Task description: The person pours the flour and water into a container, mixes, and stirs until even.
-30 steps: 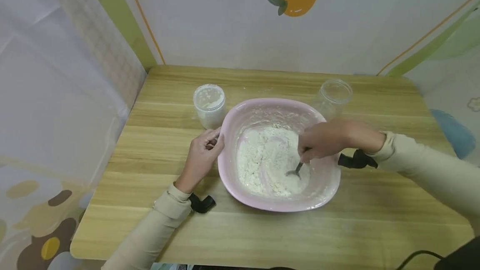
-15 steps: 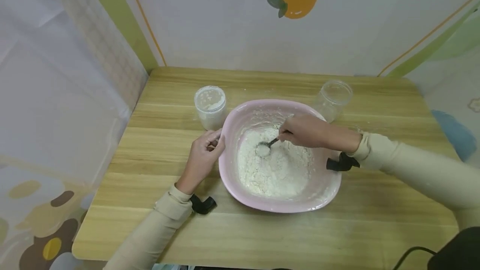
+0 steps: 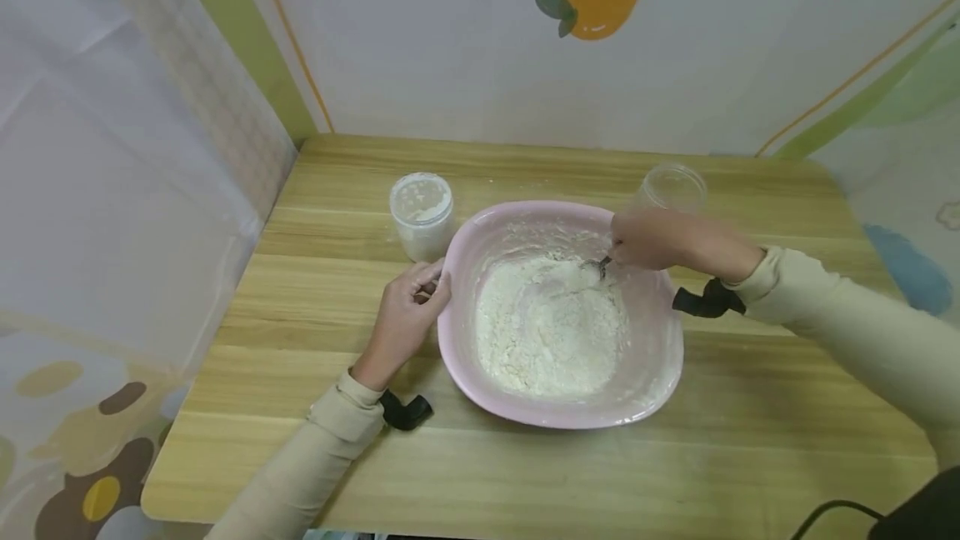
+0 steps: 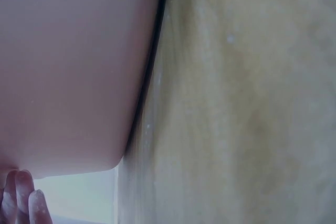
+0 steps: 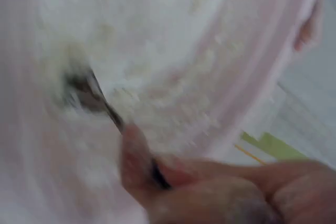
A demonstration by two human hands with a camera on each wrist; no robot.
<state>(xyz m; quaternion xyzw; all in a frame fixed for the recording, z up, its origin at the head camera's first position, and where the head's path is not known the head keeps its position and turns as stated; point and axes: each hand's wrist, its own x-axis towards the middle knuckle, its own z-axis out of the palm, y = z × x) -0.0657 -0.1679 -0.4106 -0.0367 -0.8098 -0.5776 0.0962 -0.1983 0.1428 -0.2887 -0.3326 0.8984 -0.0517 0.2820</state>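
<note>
Now your right hand [image 3: 656, 238], pinching the spoon [image 5: 86, 95], has swept it from left of centre to the powdery mix's [image 3: 547, 332] far-right edge in the pink bowl [image 3: 555, 415], whose side your left hand [image 3: 403, 307] grips, suggesting stirring is under way.

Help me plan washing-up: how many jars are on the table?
2. A jar of white powder stands beyond the left hand; a clear jar, partly hidden by the right hand, stands beyond the pink bowl, to the right. No others show.
</note>
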